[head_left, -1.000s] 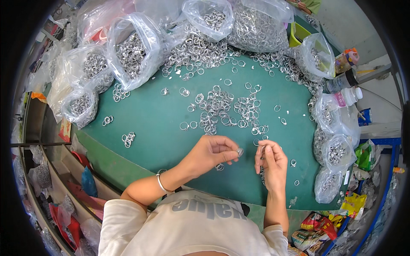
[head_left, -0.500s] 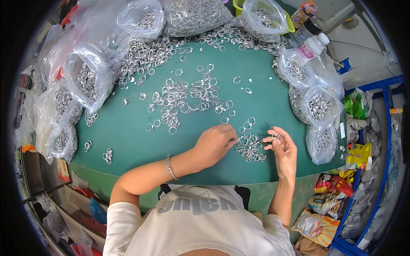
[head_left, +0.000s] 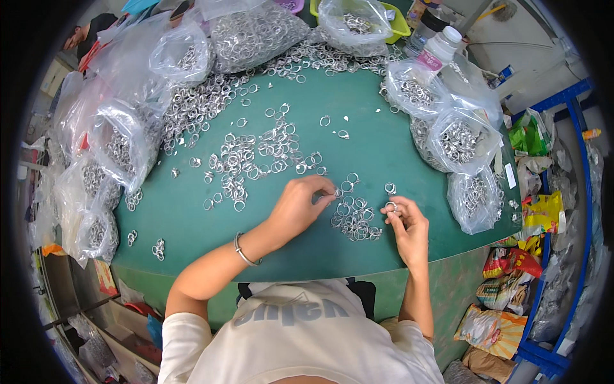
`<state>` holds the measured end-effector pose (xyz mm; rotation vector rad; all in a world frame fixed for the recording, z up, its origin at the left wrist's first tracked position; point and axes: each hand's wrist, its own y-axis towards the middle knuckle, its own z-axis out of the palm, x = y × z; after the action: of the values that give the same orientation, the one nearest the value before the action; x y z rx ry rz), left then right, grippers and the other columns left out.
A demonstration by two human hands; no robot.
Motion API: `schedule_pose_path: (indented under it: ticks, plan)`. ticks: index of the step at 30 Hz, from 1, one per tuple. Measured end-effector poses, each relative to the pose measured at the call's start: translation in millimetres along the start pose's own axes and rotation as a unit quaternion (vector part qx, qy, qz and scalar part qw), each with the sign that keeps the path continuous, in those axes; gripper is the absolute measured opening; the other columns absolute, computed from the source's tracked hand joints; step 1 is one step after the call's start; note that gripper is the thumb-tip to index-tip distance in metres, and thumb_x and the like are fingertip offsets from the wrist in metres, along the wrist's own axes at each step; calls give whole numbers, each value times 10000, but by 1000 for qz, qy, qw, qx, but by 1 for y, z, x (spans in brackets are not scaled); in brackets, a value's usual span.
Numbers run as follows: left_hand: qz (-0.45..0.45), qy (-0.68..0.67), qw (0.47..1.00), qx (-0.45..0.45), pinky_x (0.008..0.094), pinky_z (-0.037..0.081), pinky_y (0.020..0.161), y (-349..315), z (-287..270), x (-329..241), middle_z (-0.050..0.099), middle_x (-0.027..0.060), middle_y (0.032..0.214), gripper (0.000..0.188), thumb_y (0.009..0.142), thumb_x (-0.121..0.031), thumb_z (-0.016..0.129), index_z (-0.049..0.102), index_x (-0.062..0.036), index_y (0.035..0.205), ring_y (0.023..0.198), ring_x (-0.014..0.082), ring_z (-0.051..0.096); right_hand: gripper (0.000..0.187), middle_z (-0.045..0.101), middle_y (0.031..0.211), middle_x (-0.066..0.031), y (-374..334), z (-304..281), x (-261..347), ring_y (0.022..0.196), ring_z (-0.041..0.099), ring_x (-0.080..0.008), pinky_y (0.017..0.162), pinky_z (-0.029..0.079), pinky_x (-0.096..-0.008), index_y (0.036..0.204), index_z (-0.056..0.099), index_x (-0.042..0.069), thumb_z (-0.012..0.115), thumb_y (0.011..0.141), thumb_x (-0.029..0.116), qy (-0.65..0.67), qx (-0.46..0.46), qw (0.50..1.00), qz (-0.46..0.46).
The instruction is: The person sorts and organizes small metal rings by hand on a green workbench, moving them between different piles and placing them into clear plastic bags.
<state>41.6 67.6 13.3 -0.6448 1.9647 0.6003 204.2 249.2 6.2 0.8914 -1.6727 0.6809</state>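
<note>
- Left hand (head_left: 300, 206): its grip pinches a small silver ring (head_left: 338, 191) at the tips of thumb and forefinger, likely so that little of it is covered.
- Right hand (head_left: 409, 233): thumb and fingers pinch a second ring (head_left: 392, 207), probably tilted for an unblocked view from above.
- A loose ring pile (head_left: 355, 221) lies on the table (head_left: 192, 227) between both hands, within easy reach.
- Open-mouthed plastic bags (head_left: 491, 146) line the edge, seemingly keeping their rings apart from loose ones.

Rings (head_left: 356, 219) lie on the table (head_left: 192, 227) between left-side bags (head_left: 148, 144) and right-side bags (head_left: 489, 144), with far bags (head_left: 259, 35) behind.
</note>
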Motion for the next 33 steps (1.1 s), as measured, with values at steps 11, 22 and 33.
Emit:
schedule_pose_path:
  ticks: [11,22,33]
  plan:
    - [-19,-34,999,33,323,496,637,21,11,-15,643,126,832,184,772,-14,678,649,5,952,719,219,638,154,640,859,-166,-2,-3,8,722,627,-319,659,493,-381,995,635,-1,613,849,45,-256,33,964,-65]
    - [190,-93,977,29,318,501,624,143,94,-85,637,104,835,232,778,-14,674,650,1,1008,711,194,620,172,616,825,-155,-2,-14,13,656,591,-316,610,470,-390,1002,639,26,645,840,84,-244,-29,967,-63]
    - [326,170,929,-45,388,431,861,172,126,-77,587,147,1156,306,780,5,612,626,-18,1084,1039,292,546,104,586,756,-156,0,-15,23,609,567,-271,580,453,-342,934,650,-10,631,835,18,-205,-59,975,-59]
